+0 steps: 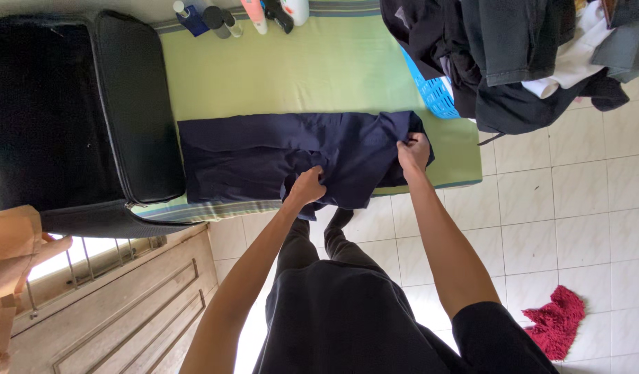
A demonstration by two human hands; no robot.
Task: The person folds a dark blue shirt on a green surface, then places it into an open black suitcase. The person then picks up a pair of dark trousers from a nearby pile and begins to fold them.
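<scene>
Both hands grip it: left hand (307,185) and right hand (414,152) pinch the navy garment (250,156).

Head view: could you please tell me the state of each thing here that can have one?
Navy garment: spread flat on the green mat, partly folded.
Left hand: gripping the garment's near edge.
Right hand: pinching its right end.
Black suitcase: open, lid back.
Blue basket: heaped with dark clothes.
Red cloth: crumpled on the tiled floor.

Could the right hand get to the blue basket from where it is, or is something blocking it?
Probably yes: the right hand grips the navy garment, and bare green mat lies between it and the blue basket.
</scene>
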